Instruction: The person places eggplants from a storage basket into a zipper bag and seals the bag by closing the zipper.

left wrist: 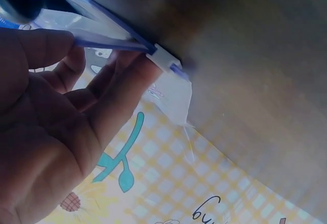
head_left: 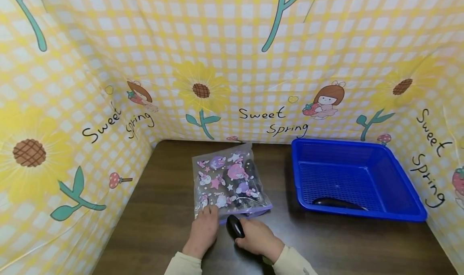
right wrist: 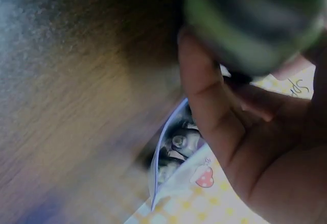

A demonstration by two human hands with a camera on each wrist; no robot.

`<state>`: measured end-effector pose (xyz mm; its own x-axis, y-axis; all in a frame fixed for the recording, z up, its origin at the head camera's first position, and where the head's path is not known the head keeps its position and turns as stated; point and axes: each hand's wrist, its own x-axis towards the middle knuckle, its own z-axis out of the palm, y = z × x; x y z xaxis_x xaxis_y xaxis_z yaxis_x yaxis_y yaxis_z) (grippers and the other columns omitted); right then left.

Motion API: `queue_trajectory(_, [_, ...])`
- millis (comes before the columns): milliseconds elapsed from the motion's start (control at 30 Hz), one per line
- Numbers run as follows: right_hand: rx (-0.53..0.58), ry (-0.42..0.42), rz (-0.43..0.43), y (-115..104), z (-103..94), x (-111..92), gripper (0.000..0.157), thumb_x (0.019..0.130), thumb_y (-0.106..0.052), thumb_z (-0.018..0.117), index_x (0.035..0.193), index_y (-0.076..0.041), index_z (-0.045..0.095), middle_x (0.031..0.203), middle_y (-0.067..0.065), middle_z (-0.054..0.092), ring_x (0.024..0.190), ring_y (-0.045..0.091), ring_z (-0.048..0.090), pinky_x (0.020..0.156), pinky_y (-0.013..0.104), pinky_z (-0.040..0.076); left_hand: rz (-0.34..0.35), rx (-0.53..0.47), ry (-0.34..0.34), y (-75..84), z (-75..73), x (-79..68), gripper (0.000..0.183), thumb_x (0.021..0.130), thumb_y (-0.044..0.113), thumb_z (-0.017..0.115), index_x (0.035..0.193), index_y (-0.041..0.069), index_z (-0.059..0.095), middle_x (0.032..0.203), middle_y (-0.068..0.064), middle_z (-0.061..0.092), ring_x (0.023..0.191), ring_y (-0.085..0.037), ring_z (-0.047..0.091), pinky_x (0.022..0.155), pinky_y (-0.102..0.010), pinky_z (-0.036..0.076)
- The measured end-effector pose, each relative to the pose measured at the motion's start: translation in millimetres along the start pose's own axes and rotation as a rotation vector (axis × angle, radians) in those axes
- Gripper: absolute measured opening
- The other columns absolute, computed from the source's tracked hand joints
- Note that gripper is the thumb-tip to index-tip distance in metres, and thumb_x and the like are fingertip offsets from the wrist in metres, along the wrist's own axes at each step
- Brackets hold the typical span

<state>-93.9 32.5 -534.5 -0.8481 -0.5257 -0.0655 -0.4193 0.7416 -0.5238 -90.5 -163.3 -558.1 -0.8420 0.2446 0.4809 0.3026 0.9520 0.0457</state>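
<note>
A clear zip bag (head_left: 221, 186) printed with pink and purple cartoon figures lies on the table, with dark shapes showing inside it. My left hand (head_left: 204, 230) pinches its purple-edged mouth at the near left corner, close to a white slider (left wrist: 164, 57). In the left wrist view the mouth stands parted. My right hand (head_left: 260, 238) grips a glossy dark eggplant (head_left: 235, 226) just in front of the bag's mouth. Seen from the right wrist, the eggplant's near end (right wrist: 250, 30) is blurred and greenish, and the bag's gaping mouth (right wrist: 176, 147) lies beyond the fingers.
To the right stands a blue plastic basket (head_left: 362, 215) with a perforated floor. Another dark eggplant (head_left: 338, 203) lies in it along the near wall. Yellow checked cloth (head_left: 232, 73) walls in the brown table (head_left: 163, 186) at the back and sides.
</note>
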Motion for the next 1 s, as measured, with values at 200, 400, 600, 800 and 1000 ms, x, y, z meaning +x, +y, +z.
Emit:
queue_trajectory(200, [-0.021,0.056,0.087,-4,7.0,12,0.048,0.081,-0.037,0.081,0.105,0.001,0.064,0.08,0.009,0.063,0.071,0.024,0.061,0.062,0.041,0.05,-0.028,-0.019,0.035,2.8,3.0,-4.2,0.026,0.074,-0.001,0.072,0.085,0.0,0.049,0.07,-0.015,0.047,0.055,-0.032,0.051,0.042,-0.043,0.045])
queue_trajectory(400, [-0.025,0.117,0.096,-4,7.5,15,0.041,0.082,-0.04,0.082,0.09,-0.003,0.067,0.078,0.01,0.065,0.069,0.025,0.061,0.059,0.041,0.049,-0.136,-0.047,0.024,9.7,8.3,-6.6,0.035,0.066,0.003,0.079,0.086,0.002,0.05,0.073,-0.015,0.047,0.06,-0.034,0.052,0.042,-0.045,0.046])
queue_trajectory(600, [-0.067,0.167,0.079,-1,9.9,15,0.039,0.086,-0.043,0.077,0.08,-0.006,0.066,0.076,0.009,0.066,0.067,0.027,0.063,0.057,0.043,0.049,-0.182,-0.04,0.073,13.5,13.1,-6.1,0.035,0.066,0.003,0.078,0.085,0.002,0.049,0.074,-0.017,0.048,0.06,-0.035,0.051,0.042,-0.045,0.045])
queue_trajectory(800, [-0.172,0.253,0.116,-2,18.9,22,0.049,0.09,-0.052,0.069,0.082,-0.003,0.066,0.072,0.014,0.065,0.064,0.033,0.065,0.05,0.045,0.049,-0.22,-0.098,0.109,14.3,12.9,-5.9,0.036,0.068,0.0,0.076,0.089,0.001,0.048,0.078,-0.018,0.047,0.063,-0.036,0.05,0.043,-0.046,0.044])
queue_trajectory(1000, [-0.269,0.374,0.118,-1,19.9,22,0.057,0.087,-0.058,0.068,0.063,-0.007,0.059,0.059,0.01,0.058,0.051,0.031,0.06,0.04,0.043,0.044,-0.183,-0.067,0.133,15.4,14.9,-3.5,0.039,0.063,0.002,0.078,0.086,0.002,0.047,0.075,-0.016,0.045,0.06,-0.034,0.047,0.043,-0.043,0.041])
